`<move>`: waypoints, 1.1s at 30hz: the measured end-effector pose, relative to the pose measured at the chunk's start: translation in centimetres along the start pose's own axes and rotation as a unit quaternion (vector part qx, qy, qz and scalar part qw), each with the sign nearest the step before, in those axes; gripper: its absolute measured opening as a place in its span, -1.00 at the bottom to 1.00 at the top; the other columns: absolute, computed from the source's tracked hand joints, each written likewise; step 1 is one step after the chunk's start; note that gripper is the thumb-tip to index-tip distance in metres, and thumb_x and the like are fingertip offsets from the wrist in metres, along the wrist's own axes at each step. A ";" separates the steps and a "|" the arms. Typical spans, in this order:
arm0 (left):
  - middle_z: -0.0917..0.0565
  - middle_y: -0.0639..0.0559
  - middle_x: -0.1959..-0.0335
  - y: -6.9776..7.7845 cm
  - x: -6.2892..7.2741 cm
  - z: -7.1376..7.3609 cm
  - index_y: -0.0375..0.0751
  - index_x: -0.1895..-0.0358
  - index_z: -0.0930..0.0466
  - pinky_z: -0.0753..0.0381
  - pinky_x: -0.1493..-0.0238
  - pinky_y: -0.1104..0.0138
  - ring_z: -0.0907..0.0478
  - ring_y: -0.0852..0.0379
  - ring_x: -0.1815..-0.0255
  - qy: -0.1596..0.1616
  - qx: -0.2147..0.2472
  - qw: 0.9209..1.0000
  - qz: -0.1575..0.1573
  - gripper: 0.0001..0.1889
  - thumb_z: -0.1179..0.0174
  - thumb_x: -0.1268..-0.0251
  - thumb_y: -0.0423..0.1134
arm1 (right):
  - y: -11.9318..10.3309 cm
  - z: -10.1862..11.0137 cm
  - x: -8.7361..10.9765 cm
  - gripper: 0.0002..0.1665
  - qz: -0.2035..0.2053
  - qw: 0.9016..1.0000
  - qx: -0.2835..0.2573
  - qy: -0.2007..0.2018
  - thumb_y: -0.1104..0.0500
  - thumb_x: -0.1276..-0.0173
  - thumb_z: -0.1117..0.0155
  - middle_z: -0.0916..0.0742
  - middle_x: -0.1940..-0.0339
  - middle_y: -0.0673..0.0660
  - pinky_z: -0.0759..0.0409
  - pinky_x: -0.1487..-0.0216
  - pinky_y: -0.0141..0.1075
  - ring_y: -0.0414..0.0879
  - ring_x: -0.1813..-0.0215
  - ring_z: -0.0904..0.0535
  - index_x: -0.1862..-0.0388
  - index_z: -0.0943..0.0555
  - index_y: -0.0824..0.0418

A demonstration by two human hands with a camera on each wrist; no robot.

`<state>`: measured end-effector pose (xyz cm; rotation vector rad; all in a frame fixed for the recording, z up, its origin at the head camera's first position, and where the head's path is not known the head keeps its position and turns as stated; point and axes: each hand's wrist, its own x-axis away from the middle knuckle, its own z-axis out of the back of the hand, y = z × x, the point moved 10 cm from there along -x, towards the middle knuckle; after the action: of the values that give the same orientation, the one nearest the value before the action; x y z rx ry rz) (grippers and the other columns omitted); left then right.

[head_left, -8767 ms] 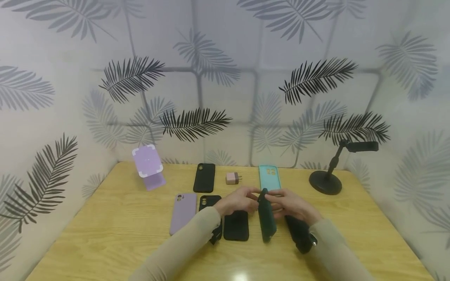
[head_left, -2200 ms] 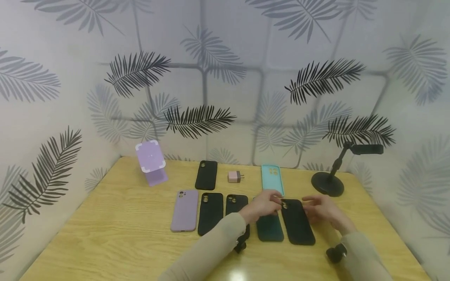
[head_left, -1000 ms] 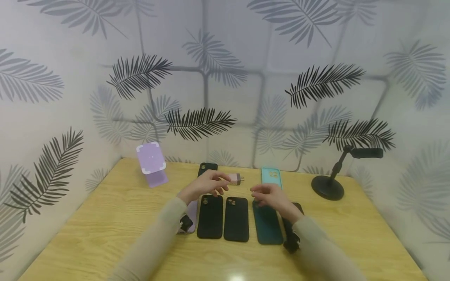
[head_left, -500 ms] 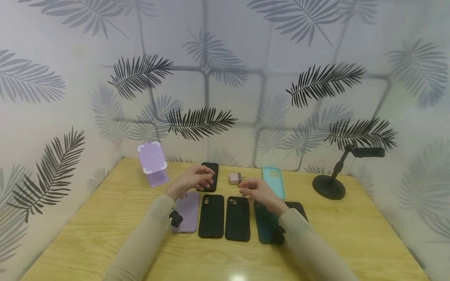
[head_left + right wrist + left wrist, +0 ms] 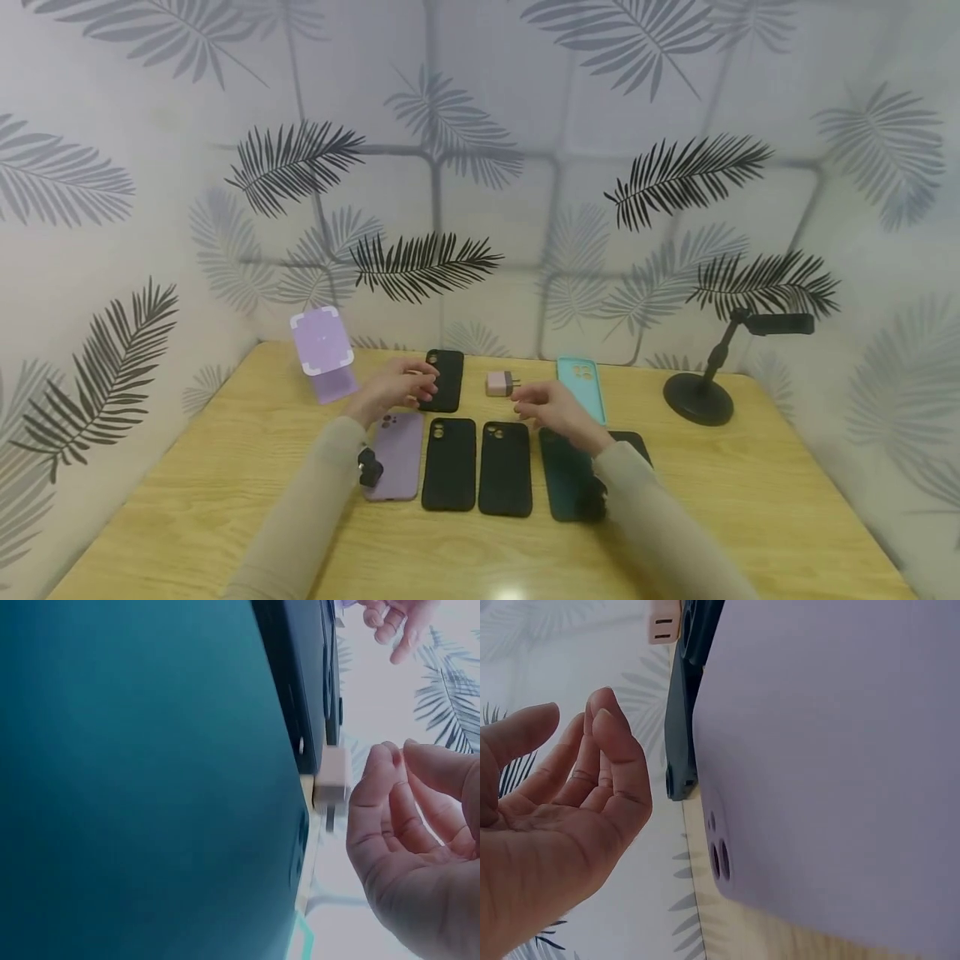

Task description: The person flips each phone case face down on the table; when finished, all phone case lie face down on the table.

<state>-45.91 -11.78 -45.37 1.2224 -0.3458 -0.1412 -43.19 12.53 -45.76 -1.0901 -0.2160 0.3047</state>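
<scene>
My left hand (image 5: pixel 392 390) hovers with loosely bent fingers and nothing in them, over the top of the lilac phone case (image 5: pixel 399 458) and beside the back black phone case (image 5: pixel 447 379). My right hand (image 5: pixel 558 410), also holding nothing, is above the top end of the dark teal phone case (image 5: pixel 562 475), close to the pink charger plug (image 5: pixel 497 383). Two black phone cases (image 5: pixel 448 467) lie side by side between the hands. The right sleeve hides most of another black phone case (image 5: pixel 636 442). In the right wrist view, the right thumb (image 5: pixel 439 769) is near the fingertips.
A light turquoise phone case (image 5: pixel 581 387) lies behind my right hand. At the back left stands a purple phone stand (image 5: pixel 324 350); a black stand with a round base (image 5: pixel 697 398) is at the back right. The wooden table (image 5: pixel 450 558) meets leaf-patterned walls.
Earlier both hands held the dark teal case upright; it now lies flat in the front row. From around the rightmost black case, the hands moved left and apart. Lately the left drifted slightly left.
</scene>
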 end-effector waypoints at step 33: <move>-0.62 -0.32 -0.08 5.7 -3.5 -15.2 -0.45 -0.24 -0.49 -0.66 -0.04 0.08 -0.64 -0.19 -0.02 -0.098 -0.071 0.989 -0.088 -0.61 -0.09 -0.36 -0.44 | 6.2 10.4 2.5 -0.59 -0.047 0.996 0.064 0.045 0.42 -0.30 -0.14 -0.53 -0.13 0.53 -0.60 0.18 -0.25 0.16 -0.02 -0.49 -0.12 -0.50 0.58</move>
<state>-44.59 4.78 -45.22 1.0995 -0.3912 -0.4331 -45.06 24.75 -46.57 -0.9623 -0.1650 0.1834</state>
